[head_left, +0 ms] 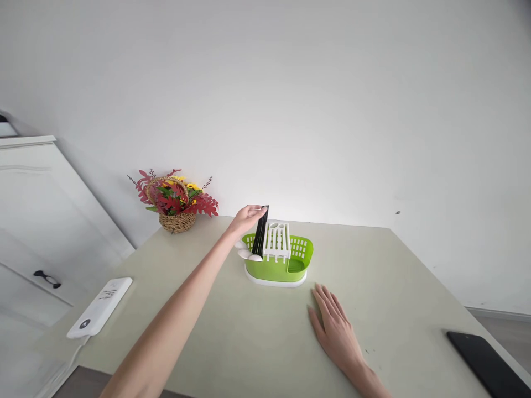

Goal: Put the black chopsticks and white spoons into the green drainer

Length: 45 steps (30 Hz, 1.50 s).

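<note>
My left hand (248, 216) is closed on the far ends of several black chopsticks (260, 235), which lean across the left part of a green basket (267, 271) with a white base. White spoons (245, 253) hang over the basket's left rim, just beside the chopsticks. A white slatted rack (277, 240) with small hooks along its front sits over the basket's middle, to the right of the chopsticks. My right hand (334, 326) lies flat on the table in front of the basket, fingers stretched out and holding nothing.
On the pale table (232, 342), a wicker basket of artificial flowers (177, 222) stands at the back left. A white power bank (102, 307) with a cable lies at the left edge. A black phone (489, 359) is at the right. A white cabinet (53, 221) stands left.
</note>
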{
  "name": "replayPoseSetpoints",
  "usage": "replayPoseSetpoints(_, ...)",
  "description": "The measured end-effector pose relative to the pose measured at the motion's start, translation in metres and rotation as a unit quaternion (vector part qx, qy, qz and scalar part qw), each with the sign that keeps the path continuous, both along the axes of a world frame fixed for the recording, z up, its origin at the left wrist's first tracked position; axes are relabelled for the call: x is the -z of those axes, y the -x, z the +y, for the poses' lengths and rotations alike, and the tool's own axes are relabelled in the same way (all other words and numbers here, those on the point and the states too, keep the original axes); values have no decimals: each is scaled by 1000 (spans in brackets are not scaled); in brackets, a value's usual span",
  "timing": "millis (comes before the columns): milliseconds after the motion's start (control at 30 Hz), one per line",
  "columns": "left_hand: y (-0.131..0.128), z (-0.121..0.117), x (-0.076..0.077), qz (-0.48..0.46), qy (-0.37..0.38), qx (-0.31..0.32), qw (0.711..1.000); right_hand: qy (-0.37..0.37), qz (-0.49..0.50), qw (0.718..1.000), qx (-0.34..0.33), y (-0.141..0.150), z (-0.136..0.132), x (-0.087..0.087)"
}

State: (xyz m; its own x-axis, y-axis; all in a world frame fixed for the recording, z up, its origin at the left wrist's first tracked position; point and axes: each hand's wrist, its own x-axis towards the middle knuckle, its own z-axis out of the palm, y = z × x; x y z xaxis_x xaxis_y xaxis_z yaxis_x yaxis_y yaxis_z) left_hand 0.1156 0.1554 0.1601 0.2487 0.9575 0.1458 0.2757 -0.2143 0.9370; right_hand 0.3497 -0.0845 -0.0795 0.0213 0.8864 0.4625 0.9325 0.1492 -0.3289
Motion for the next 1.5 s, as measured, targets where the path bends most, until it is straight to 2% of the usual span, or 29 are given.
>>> replayPoseSetpoints(67,-2,6,1,-10,28,30,999,-4,4,1000,-3,0,0,0)
replayPoseSetpoints(200,-2,13,6,-17,38,102,994,-7,4,1000,-6,1,0,-1)
replayPoseSetpoints(300,-1,17,9,-22,39,127,991,-2,-2,1000,-5,0,0,-2)
replayPoseSetpoints(767,-1,17,11,-3,-4,128,992,-11,-3,1000,-2,1,1,-3)
replayPoseSetpoints(1000,-2,13,5,-52,1,133,990,-8,1,1000,-5,1,1,-5)
replayPoseSetpoints(1233,-3,20,-16,-87,-13,112,990,-9,2,1000,-7,0,2,-5)
replayPoseSetpoints(1333,2,24,-34,-106,-32,103,988,-7,-2,1000,-4,1,2,-4)
replayPoseSetpoints(1500,18,31,-76,-174,-58,83,980,-1,8,1000,-9,1,2,-3)
